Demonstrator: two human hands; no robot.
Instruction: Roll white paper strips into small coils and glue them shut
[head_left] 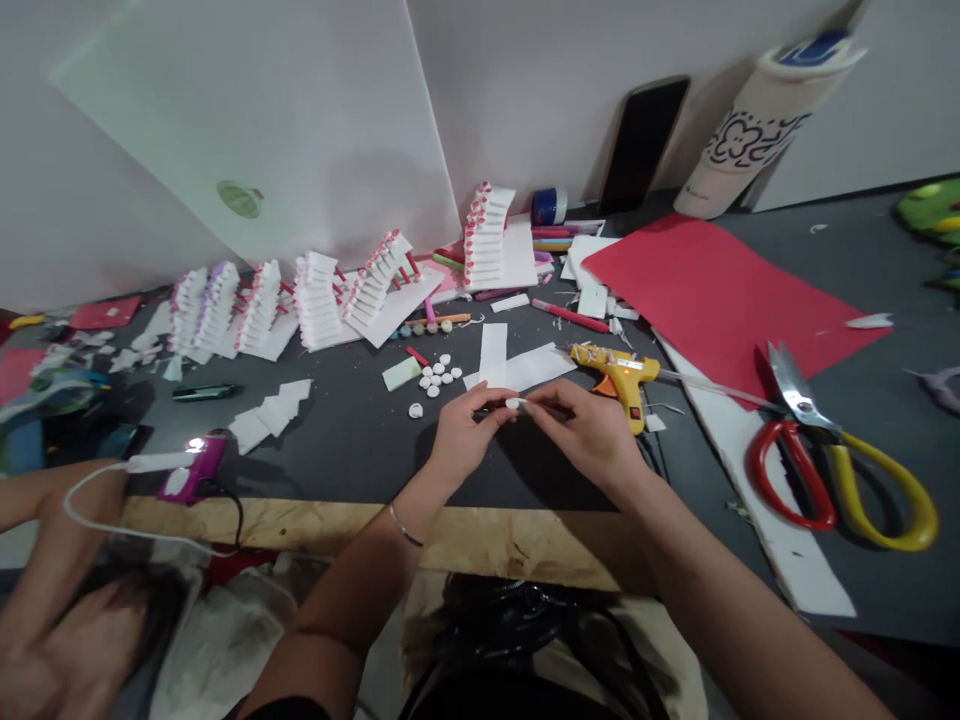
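Note:
Between the fingertips of both hands is a small white disc [513, 403]. My left hand [469, 430], with a bangle at the wrist, pinches its left side. My right hand [581, 425] pinches at its right side, where a thin white bit shows; the fingers partly hide it. Just left of the hands lies a cluster of similar white discs [435, 377], with one disc [415, 410] apart from the rest. White paper strips [525, 367] lie right behind the fingers. A yellow hot glue gun [619, 378] rests beside my right hand.
Large red-and-yellow-handled scissors [806, 430] lie at right near red paper [720, 300]. Several white stepped paper models [487, 240] line the back. A tumbler [765, 125] and phone [645, 140] lean on the wall. A purple power bank [196, 470] sits left, near another person's arm [67, 500].

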